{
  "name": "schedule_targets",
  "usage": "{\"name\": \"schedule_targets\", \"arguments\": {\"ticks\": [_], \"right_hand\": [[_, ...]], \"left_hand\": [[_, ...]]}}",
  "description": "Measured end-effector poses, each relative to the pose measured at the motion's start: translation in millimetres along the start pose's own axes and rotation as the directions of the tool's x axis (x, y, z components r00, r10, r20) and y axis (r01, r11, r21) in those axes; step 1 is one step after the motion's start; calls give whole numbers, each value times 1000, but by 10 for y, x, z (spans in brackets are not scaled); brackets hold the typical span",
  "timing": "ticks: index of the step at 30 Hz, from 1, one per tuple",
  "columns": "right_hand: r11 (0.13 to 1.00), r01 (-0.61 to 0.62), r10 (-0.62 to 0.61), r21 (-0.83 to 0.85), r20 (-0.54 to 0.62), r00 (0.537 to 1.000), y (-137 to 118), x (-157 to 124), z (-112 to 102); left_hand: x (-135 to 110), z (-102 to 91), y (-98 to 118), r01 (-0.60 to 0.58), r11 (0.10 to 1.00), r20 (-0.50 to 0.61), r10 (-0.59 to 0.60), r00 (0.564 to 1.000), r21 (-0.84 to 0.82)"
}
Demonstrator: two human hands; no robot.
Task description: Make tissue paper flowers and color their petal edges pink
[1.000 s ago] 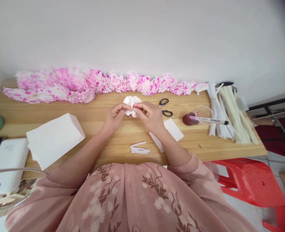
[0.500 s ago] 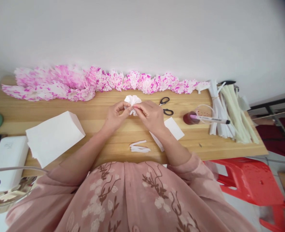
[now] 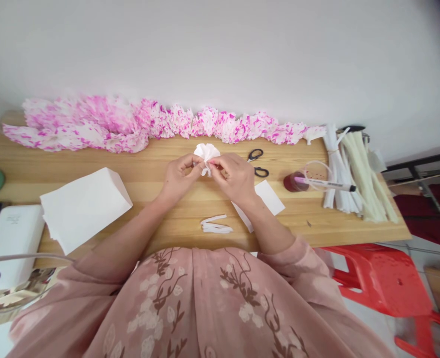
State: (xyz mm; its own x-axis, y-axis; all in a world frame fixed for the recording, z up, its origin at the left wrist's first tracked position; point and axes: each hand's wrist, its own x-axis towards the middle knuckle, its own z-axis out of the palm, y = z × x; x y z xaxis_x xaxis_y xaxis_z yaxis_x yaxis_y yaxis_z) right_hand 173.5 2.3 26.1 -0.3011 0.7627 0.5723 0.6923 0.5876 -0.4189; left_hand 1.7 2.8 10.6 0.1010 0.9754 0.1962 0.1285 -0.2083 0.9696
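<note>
A small white paper flower (image 3: pixel 207 151), ruffled and gathered at its middle, is held above the table between my two hands. My left hand (image 3: pixel 180 176) pinches its left side with thumb and forefinger. From the right, my right hand (image 3: pixel 235 176) pinches the same gathered middle, and its fingertips almost meet the left ones. Beyond my right hand lie black-handled scissors (image 3: pixel 260 172), their blades partly hidden. White sheets (image 3: pixel 270 197) lie under my right forearm. Several narrow white strips (image 3: pixel 216 226) rest on the table between my forearms.
Pink-speckled crumpled paper flowers (image 3: pixel 208 124) line the wall. At left are a stack of white paper (image 3: pixel 87 209) and a white power bank (image 3: pixel 14 243). Rightward stand a jar of dark red liquid (image 3: pixel 294 182), a marker (image 3: pixel 335 185), bundled white strips (image 3: pixel 333 164) and a red stool (image 3: pixel 391 278).
Both hands still pinch the white paper flower. Its ruffled top has tilted up slightly, and the fingers have shifted a little at its gathered middle. The camera view has moved slightly.
</note>
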Motion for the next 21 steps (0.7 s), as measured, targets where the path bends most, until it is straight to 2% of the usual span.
{"name": "schedule_targets", "arguments": {"ticks": [4, 10, 17, 21], "right_hand": [[999, -25, 26, 33, -26, 999, 26, 7, 3], [997, -42, 39, 71, 50, 998, 42, 3, -3], [1000, -17, 16, 13, 34, 999, 9, -4, 2], [995, -73, 71, 63, 37, 997, 22, 7, 0]], "left_hand": [[11, -6, -16, 18, 1000, -8, -18, 1000, -26], [0, -9, -13, -1, 1000, 6, 1, 1000, 7], [-12, 1, 47, -30, 996, -21, 32, 999, 86], [-1, 6, 50, 7, 999, -29, -6, 1000, 33]]}}
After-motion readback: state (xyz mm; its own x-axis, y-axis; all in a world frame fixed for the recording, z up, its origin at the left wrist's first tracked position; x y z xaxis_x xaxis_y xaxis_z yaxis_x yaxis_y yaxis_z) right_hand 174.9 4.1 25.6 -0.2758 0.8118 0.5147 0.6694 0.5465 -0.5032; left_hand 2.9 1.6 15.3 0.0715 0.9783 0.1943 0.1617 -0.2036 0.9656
